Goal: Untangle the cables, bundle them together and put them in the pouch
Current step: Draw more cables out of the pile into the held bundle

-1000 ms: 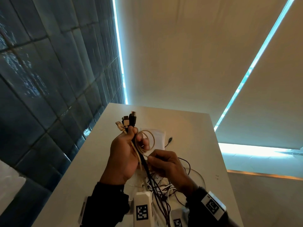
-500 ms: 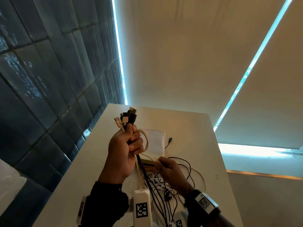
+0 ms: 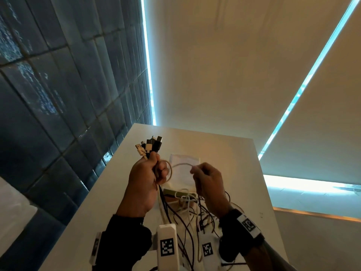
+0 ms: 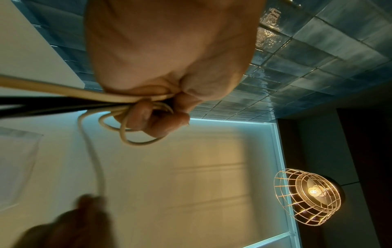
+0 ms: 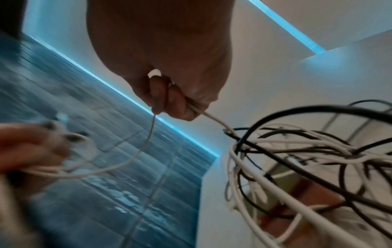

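My left hand [image 3: 150,173] grips a bunch of black and white cables just below their plugs [image 3: 150,146], which stick up above the fist. A white cable [image 3: 180,164] loops round the left fingers and arcs across to my right hand [image 3: 203,173], which pinches it and holds it raised over the table. In the left wrist view the white cable [image 4: 135,132] coils by the curled fingers [image 4: 148,115]. Through the right wrist camera the fingers [image 5: 169,99] pinch the white cable [image 5: 146,144] above a tangle of cables [image 5: 297,151]. A white pouch [image 3: 183,171] lies flat behind the hands.
The white table [image 3: 230,153] stands against a dark tiled wall [image 3: 58,94] on the left. Loose black and white cables [image 3: 187,210] lie heaped below the hands, over a small olive box [image 3: 172,192]. A wire-caged lamp [image 4: 307,196] hangs overhead.
My right hand has risen from the heap of cables to the level of the left fist, drawing the white cable up into an arc. The left hand keeps its grip on the bunch.
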`<state>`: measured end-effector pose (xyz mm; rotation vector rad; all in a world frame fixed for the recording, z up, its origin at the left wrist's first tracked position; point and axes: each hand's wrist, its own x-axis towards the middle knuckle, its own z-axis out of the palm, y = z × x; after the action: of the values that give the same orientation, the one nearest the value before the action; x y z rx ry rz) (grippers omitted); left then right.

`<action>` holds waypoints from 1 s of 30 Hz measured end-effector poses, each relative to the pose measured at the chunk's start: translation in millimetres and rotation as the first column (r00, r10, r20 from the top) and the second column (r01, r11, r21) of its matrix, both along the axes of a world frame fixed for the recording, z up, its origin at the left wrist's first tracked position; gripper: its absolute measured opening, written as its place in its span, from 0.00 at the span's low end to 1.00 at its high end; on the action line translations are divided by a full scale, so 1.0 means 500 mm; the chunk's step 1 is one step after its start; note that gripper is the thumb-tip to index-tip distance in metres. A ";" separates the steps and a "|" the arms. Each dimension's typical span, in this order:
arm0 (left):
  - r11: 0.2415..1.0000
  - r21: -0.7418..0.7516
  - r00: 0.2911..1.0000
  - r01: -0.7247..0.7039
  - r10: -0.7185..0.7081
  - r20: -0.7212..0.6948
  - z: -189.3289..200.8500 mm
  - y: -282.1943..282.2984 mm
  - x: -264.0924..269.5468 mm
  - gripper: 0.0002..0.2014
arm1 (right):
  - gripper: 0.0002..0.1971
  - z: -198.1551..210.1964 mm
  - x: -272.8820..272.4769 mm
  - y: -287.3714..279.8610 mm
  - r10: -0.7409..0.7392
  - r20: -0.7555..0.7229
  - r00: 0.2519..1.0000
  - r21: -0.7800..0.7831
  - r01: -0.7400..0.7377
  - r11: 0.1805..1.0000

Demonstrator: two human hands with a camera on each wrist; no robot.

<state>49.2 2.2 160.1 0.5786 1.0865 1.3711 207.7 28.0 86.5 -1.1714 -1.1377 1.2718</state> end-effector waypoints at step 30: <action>0.992 0.100 0.992 0.078 -0.087 0.090 -0.004 0.007 0.007 0.16 | 0.18 -0.162 0.033 0.000 0.334 0.195 0.922 0.060 -0.351 0.935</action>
<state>52.6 5.7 158.0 0.6168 0.9150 1.3700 224.3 28.2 5.5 -1.0642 -1.5752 1.3748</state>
